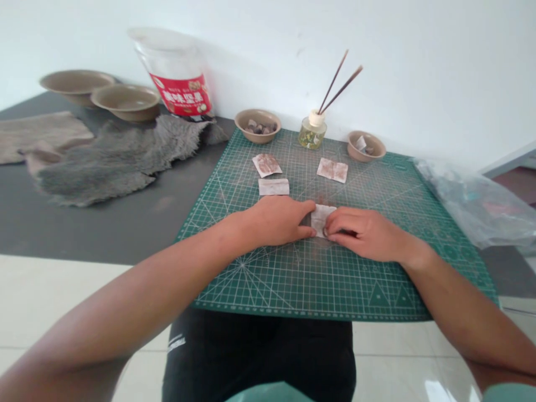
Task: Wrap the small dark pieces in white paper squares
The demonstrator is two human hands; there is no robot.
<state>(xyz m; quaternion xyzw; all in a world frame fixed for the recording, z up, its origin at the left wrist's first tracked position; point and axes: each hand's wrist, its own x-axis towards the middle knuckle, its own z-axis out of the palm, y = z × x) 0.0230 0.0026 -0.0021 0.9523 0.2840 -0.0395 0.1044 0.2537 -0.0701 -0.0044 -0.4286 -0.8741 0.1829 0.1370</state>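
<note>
A small pale rectangular piece (319, 216), paper-like or cloth-like, lies on the green cutting mat (276, 279) between my hands, with greyish smudges on its face. My left hand (280, 220) rests at its left edge, thumb and forefinger spread apart and touching its near and far corners. Over the right part of the piece, my right hand (368, 231) has its fingertips pinched together. A small dark bit shows under those fingertips; its kind is mostly hidden. Just beyond my left hand lies a pale striped piece (273, 187), with a brown-smeared piece (267, 164) behind it.
Another brown-smeared piece (332, 170) lies farther back. Behind stand a bowl of small chunks (257, 134), a reed diffuser (312, 131) and a smaller bowl (366, 148). Left are a grey cloth (109, 159), two bowls (125, 103) and a plastic jar (180, 84); right, a plastic bag (481, 201).
</note>
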